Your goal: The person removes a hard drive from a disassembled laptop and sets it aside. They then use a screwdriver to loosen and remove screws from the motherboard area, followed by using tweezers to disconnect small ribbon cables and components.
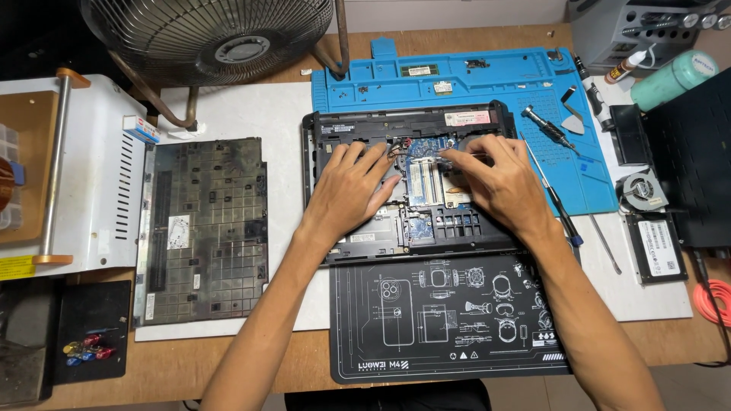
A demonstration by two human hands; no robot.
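Opened laptop [411, 190], mid-desk [304, 365], straddling blue mat [457, 76] and black mat [449, 320]. Left hand [350, 190] lies flat, fingers spread, gripping nothing; right hand [495, 179] presses fingertips onto the board, nothing visibly held. Removed cover [202, 228] lies left; screwdriver [548, 128] right.

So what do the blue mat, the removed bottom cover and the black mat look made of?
Blue mat: probably silicone or rubber; matte, with moulded compartments and a dotted grid. Bottom cover: looks like dark moulded plastic, dull and dusty, ribbed in a grid with vent slots. Black mat: seems a soft rubbery or fabric pad; flat, matte, printed with white line drawings.
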